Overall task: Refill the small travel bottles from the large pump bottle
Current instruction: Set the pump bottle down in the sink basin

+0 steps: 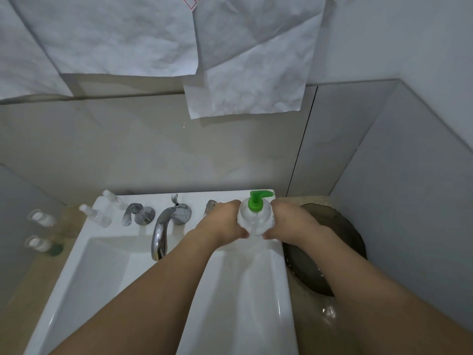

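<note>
A large clear pump bottle (254, 219) with a green pump head stands at the back right corner of the white sink (245, 303). My left hand (222, 221) grips its left side and my right hand (290, 220) grips its right side, thumbs meeting at the front. Two small clear travel bottles (96, 215) (114, 198) stand on the sink's back left corner. Two more small bottles (41, 217) (41, 244) sit on the counter further left, blurred.
A chrome faucet (162, 229) with two handles stands at the back of the sink. A dark glass bowl (340, 242) lies on the counter right of the sink. Tiled walls close in behind and at right. Crumpled paper sheets (250, 73) hang above.
</note>
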